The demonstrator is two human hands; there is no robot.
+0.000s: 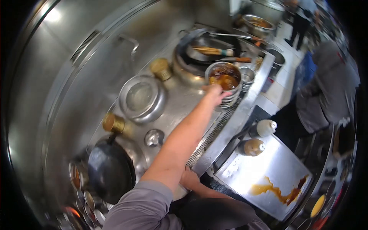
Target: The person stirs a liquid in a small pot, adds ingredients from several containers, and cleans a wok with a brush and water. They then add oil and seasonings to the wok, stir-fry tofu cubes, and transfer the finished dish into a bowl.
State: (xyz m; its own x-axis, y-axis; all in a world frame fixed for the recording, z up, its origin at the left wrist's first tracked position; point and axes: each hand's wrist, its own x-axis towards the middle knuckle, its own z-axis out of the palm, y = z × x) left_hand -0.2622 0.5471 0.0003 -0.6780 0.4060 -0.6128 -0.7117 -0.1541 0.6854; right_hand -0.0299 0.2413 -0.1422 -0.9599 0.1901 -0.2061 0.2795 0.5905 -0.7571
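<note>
My left hand [216, 94] reaches far across the range to a metal pot [229, 100] of glossy brown sauce [224, 79]. Its fingers are closed at the near rim, one of them lying against the outer wall. My right hand [189, 178] is low at the front edge of the range, beneath my left forearm. That forearm partly covers it, and its fingers are mostly hidden. Beside the sauce pot stands a smaller metal container [247, 75]. Behind it, a wok [186, 49] carries a bamboo brush [211, 50] and wooden-handled tools.
A lidded-looking round metal pot [156, 109], a ladle [154, 137] and a dark wok [109, 168] occupy the range. At right, two squeeze bottles [264, 128] stand on a steel surface [237, 172] with spilled brown sauce [278, 194]. A person in grey [326, 90] bends nearby.
</note>
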